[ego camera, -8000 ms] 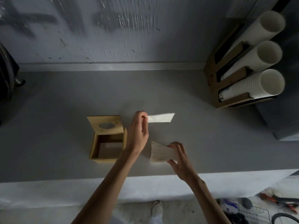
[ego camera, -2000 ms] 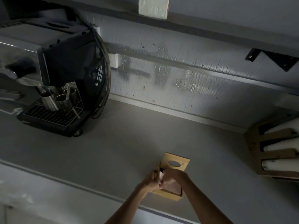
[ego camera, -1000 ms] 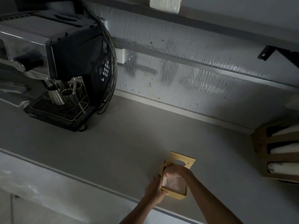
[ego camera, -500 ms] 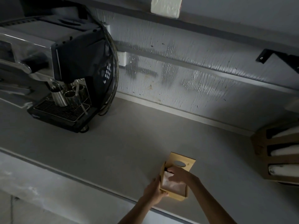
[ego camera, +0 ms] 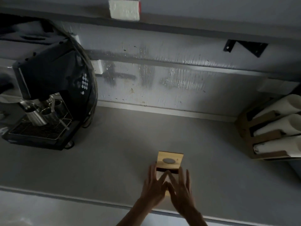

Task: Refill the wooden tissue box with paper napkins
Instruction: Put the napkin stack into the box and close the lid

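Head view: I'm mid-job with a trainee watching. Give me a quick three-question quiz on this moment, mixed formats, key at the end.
1. True or false: the lid of the wooden tissue box is fully shut.
2. Multiple choice: where are the left hand and right hand? A) on the coffee machine B) spread flat over the box opening C) at the cup dispenser
3. Fill in: the lid's hole is ____ in shape.

Key: 1 false, it is partly raised with a dark gap beneath; 2 B; 3 oval.
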